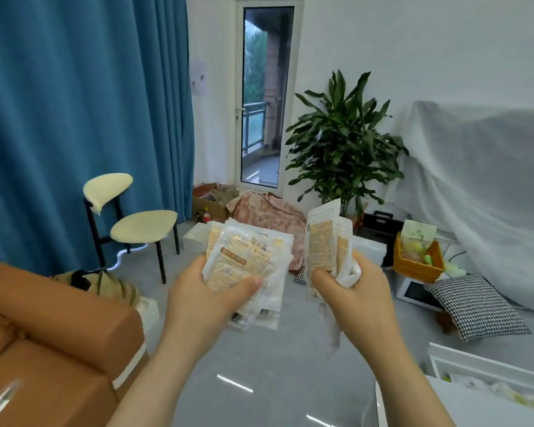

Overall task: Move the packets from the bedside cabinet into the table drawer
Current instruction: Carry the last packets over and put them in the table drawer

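While both hands grip mid-frame, left hand (210,291) and right hand (349,288) fingers clamp fanned packets (247,260) — light, slippery, floppy film; pinch low, stacked.

Home living room: sofa (59,328), curtain (74,118).

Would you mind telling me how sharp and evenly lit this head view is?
Head view: daylight from the glass door, streaky glare on the floor; motion blur softens the right hand and its packets; wide-angle distortion bends the curtain.
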A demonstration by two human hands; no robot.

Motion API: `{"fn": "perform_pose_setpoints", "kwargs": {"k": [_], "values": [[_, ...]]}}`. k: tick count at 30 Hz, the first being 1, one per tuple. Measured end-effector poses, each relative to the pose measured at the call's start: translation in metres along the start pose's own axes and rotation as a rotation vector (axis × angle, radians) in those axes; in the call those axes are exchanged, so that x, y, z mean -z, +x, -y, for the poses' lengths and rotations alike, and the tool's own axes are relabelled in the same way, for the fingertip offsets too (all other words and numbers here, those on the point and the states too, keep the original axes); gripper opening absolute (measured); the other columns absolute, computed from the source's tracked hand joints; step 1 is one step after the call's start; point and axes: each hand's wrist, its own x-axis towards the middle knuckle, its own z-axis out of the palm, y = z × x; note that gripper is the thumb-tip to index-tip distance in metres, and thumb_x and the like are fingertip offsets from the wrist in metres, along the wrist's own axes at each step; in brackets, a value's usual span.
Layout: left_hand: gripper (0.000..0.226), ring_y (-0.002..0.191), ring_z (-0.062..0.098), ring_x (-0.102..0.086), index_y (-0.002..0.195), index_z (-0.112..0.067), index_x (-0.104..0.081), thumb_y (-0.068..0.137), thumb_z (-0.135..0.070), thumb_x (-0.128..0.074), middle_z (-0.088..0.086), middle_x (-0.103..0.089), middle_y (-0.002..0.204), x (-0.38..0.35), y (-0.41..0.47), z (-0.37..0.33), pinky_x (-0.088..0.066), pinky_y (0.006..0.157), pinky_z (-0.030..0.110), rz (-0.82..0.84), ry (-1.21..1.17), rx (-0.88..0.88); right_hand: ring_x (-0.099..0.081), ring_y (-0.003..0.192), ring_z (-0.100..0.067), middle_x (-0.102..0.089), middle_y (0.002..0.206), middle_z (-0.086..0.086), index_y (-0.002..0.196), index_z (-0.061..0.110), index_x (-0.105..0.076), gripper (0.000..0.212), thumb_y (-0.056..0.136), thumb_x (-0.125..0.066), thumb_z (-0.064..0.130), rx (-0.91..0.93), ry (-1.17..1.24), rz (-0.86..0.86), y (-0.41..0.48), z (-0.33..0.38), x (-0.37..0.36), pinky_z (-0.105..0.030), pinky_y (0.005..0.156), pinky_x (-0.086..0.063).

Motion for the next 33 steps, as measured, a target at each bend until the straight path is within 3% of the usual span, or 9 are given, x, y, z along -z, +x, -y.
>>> {"fn": "perform_pose_setpoints", "kwargs": {"k": [6,12,17,22,27,31,33], "values": [[0.035,0.078,0.005,-0.071,0.097,-0.023,-0.070,0.066,-0.017,-0.084,-0.010,-0.075,0.088,-0.045,0.111,0.010,-0.058,0.062,0.021,0.162,-0.031,-0.014,-0.051,0.061,-0.026,-0.058,0.076,-0.014,0.084,0.002,-0.058,0.009,0.077,-0.062,0.007,-0.064,-0.078,-0.107,0.082,-0.034,-0.016,-0.022,0.051,-0.041],[0.030,0.075,0.002,-0.070,0.092,-0.023,-0.071,0.066,-0.015,-0.084,-0.013,-0.075,0.084,-0.118,0.186,0.029,-0.054,0.056,0.015,0.284,-0.039,-0.011,-0.046,0.056,-0.008,-0.057,0.072,-0.012,0.075,0.008,-0.058,0.007,0.078,-0.063,0.007,-0.115,-0.082,-0.168,0.146,-0.077,-0.003,-0.019,0.047,-0.039],[0.028,0.073,0.000,-0.070,0.088,-0.025,-0.071,0.066,-0.016,-0.084,-0.016,-0.074,0.082,-0.192,0.244,0.037,-0.054,0.061,0.020,0.359,-0.028,-0.029,-0.039,0.055,-0.009,-0.047,0.061,-0.011,0.070,0.004,-0.050,0.015,0.078,-0.063,0.005,-0.137,-0.055,-0.255,0.207,-0.128,0.023,-0.022,0.048,-0.033],[0.028,0.072,-0.001,-0.069,0.088,-0.025,-0.070,0.067,-0.014,-0.084,-0.018,-0.074,0.082,-0.272,0.298,0.032,-0.053,0.056,0.013,0.424,-0.022,-0.072,-0.038,0.055,-0.010,-0.046,0.061,-0.011,0.067,0.005,-0.048,0.018,0.077,-0.063,0.007,-0.127,-0.081,-0.317,0.273,-0.168,0.064,-0.018,0.047,-0.032],[0.030,0.080,0.005,-0.071,0.094,-0.024,-0.071,0.067,-0.018,-0.084,-0.011,-0.075,0.088,-0.342,0.343,0.031,-0.058,0.069,0.030,0.492,-0.009,-0.087,-0.041,0.055,-0.010,-0.052,0.066,-0.014,0.068,0.007,-0.053,0.015,0.069,-0.059,0.021,-0.153,-0.116,-0.360,0.328,-0.203,0.102,-0.022,0.048,-0.034],[0.030,0.077,0.002,-0.070,0.094,-0.023,-0.070,0.068,-0.016,-0.083,-0.012,-0.075,0.086,-0.390,0.375,0.035,-0.057,0.062,0.020,0.552,-0.011,-0.091,-0.045,0.056,-0.011,-0.056,0.068,-0.014,0.071,0.005,-0.057,0.012,0.077,-0.066,0.010,-0.187,-0.120,-0.411,0.361,-0.232,0.120,-0.024,0.050,-0.038],[0.030,0.079,0.004,-0.071,0.095,-0.024,-0.070,0.068,-0.017,-0.083,-0.012,-0.075,0.088,-0.413,0.394,0.040,-0.057,0.066,0.025,0.593,-0.011,-0.081,-0.043,0.056,-0.011,-0.056,0.068,-0.015,0.072,0.003,-0.056,0.012,0.078,-0.065,0.008,-0.213,-0.146,-0.430,0.378,-0.248,0.125,-0.022,0.048,-0.036]]}}
